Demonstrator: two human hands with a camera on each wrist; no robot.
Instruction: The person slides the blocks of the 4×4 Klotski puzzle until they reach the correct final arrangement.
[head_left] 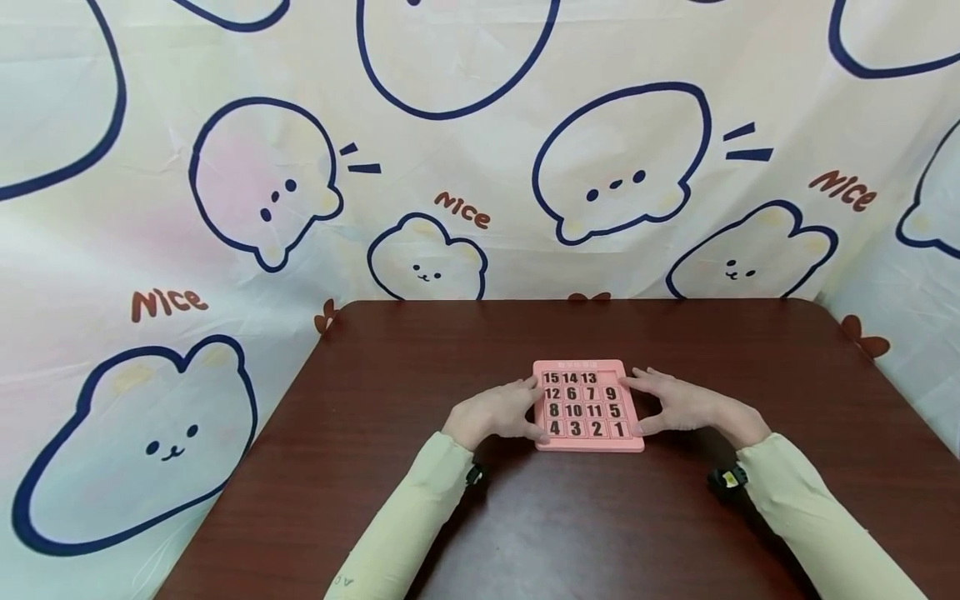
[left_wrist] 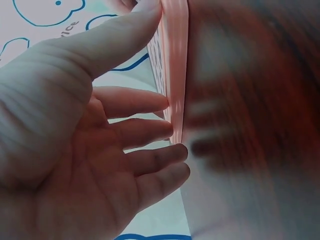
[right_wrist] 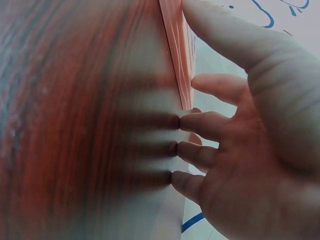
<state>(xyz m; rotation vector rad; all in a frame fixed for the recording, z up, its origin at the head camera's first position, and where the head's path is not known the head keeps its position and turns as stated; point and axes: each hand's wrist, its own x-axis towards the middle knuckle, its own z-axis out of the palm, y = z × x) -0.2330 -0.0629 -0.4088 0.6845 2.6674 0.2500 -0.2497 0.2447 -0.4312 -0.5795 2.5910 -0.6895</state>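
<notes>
A pink number slide puzzle (head_left: 584,403) lies flat on the brown table, its black-numbered tiles in rows. The slot at its far right corner holds no tile; 15, 14 and 13 fill the rest of that row. My left hand (head_left: 501,410) rests along the left edge, thumb near the front corner and forefinger further back. On the other side, my right hand (head_left: 678,404) has its thumb at the lower right edge and its forefinger at the upper right. In both wrist views the fingers are spread and fairly straight, with fingertips at the puzzle frame (left_wrist: 176,65) or near the tabletop.
The dark wooden table (head_left: 420,358) spreads around the puzzle on all sides. Behind and to the left hangs a pale cloth (head_left: 420,158) with blue-outlined cartoon bears. A small dark device (head_left: 727,479) sits at the right wrist, another (head_left: 475,474) at the left.
</notes>
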